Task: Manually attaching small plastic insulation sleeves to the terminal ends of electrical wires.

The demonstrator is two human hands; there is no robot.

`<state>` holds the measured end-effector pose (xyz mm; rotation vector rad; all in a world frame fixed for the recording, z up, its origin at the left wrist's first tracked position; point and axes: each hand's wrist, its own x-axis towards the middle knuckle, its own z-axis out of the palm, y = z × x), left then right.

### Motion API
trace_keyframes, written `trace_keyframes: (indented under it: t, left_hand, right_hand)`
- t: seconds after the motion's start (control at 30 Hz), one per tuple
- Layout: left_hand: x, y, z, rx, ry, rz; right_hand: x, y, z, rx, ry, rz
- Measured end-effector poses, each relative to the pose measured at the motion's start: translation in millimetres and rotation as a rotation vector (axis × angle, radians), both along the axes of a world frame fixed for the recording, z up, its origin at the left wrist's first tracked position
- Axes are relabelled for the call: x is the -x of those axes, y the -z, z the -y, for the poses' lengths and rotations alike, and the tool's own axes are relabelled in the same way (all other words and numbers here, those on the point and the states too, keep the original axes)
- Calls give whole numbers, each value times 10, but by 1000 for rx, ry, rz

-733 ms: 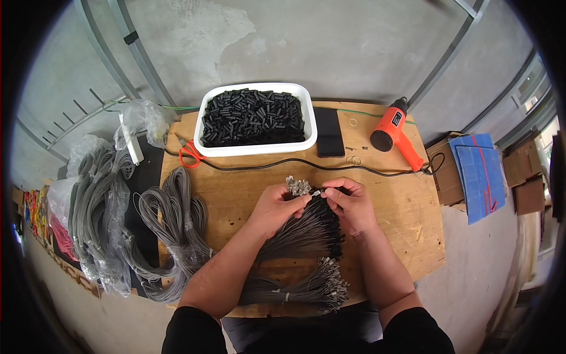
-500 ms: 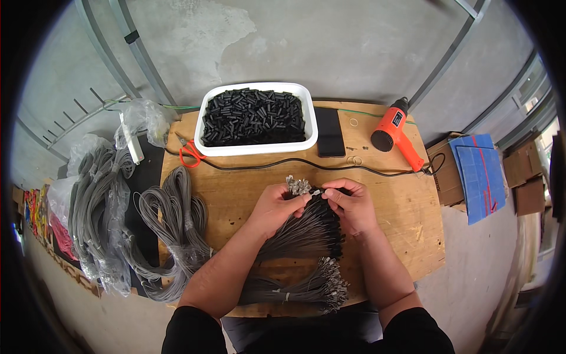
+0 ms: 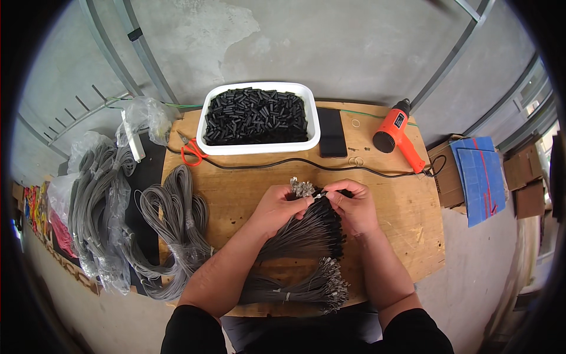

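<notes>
My left hand (image 3: 278,207) is closed on a grey cable, beside a cluster of metal terminals (image 3: 302,188) that stands up past its fingers. My right hand (image 3: 355,207) meets it from the right, thumb and forefinger pinched. Between the two sets of fingertips shows a small shiny metal end (image 3: 319,196); whatever the right fingers grip is too small to make out. Below the hands fans a bundle of grey cables (image 3: 289,241), its right-hand ends covered in black sleeves (image 3: 337,237). Nearer me lies another tied cable bundle (image 3: 259,291) with bare metal ends (image 3: 333,284).
A white tub (image 3: 259,150) full of short black tubes (image 3: 256,115) stands at the back. Right of it are a black phone (image 3: 333,134) and an orange heat gun (image 3: 390,131), its cord crossing the table. Red-handled scissors (image 3: 191,152) and coiled grey cables (image 3: 171,212) lie left.
Both hands stay almost in place. The small metal end between the fingertips has shifted slightly, and the whole view has moved a little.
</notes>
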<state>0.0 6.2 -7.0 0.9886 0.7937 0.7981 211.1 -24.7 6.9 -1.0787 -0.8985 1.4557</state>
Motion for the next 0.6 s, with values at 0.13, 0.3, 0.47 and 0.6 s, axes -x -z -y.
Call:
trace_keyframes:
  t: [0.13,0.3,0.47,0.6]
  left_hand:
    - [-6,-4,-2,-15,-11,7]
    - [-12,-27,2,-4,-19,6]
    - [4,-41,4,25,-19,18]
    - [15,-36,-11,-56,-5,-35]
  right_hand:
    - [5,7,2,-10,-3,25]
    - [-5,7,5,-48,-35,37]
    - [6,-6,3,-47,4,22]
    - [-14,-37,-11,40,-29,-119]
